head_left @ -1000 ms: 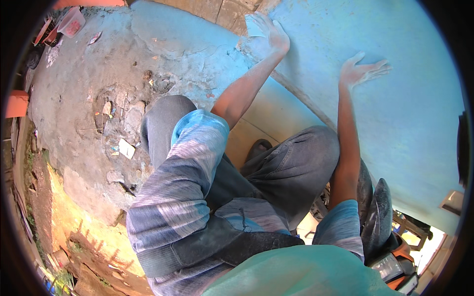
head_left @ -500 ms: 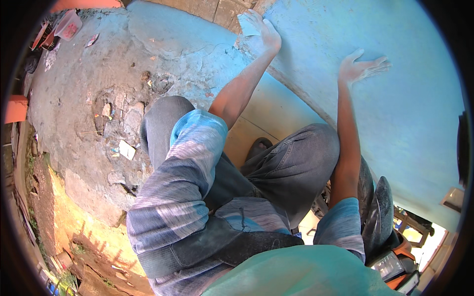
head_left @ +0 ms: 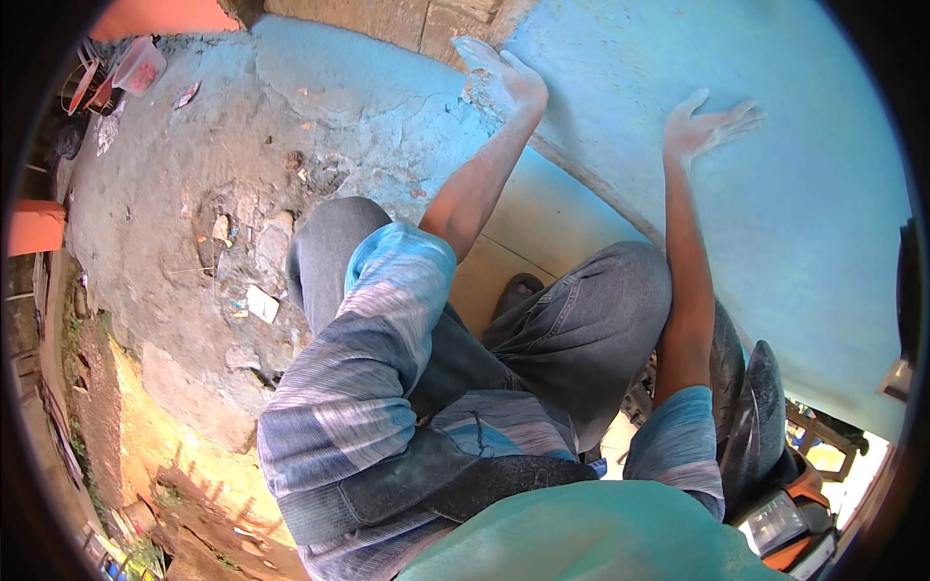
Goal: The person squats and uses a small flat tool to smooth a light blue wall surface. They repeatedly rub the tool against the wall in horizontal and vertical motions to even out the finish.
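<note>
Near: bent knee (head_left: 601, 320) in dark grey trousers, sandaled foot (head_left: 523, 288) just beyond. Right, farther: blue wall (head_left: 794, 242), right hand (head_left: 702, 131) against it, released, fingers spread. Farthest: left hand (head_left: 513, 77) at wall's far left edge, fingers extended; whether grasping something, cannot tell.

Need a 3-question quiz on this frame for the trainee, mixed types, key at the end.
1. True or false: the right hand is clenched into a fist.
2. Which hand is nearer the brown strip at the picture's top edge? A) right B) left C) both equally
3. Fill in: the flat scrap on the rough ground, left of the left leg, is ___ in colour.

Key:
1. False; its fingers are extended over the blue surface.
2. B; the left hand is up close to it.
3. Off-white.
</note>
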A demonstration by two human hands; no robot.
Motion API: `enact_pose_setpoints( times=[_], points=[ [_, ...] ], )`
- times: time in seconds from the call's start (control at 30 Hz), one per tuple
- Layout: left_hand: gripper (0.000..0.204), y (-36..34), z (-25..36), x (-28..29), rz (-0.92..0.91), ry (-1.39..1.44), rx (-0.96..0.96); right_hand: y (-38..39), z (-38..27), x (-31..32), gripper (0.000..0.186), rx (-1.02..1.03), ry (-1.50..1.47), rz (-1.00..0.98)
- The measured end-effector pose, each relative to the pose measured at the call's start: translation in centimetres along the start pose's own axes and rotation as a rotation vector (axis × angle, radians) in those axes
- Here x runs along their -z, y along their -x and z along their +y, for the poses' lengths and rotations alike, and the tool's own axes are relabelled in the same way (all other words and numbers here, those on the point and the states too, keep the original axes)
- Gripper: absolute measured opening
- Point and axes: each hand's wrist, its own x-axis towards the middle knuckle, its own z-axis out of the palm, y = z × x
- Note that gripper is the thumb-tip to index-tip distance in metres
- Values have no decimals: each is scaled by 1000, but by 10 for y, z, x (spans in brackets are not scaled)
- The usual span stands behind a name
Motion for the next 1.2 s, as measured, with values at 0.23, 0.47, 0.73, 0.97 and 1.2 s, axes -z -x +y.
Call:
enact_pose_setpoints(
  times=[0.23,0.47,0.73,0.97,1.2],
  points=[
    [71,18,28,4,-221,-80,82,7,22,8,86,7,53,33],
    [67,-7,-19,-33,115,-110,-41,-3,2,1,87,29,-15,6],
    [64,-21,2,-36,291,-568,134,1,9,1,86,65,-20,27],
    [70,-36,11,-20,262,-55,236,-3,-1,-2,86,75,-38,40],
    [68,-23,11,-22,88,-1651,200,-1,-2,0,85,59,-32,41]
  ],
)
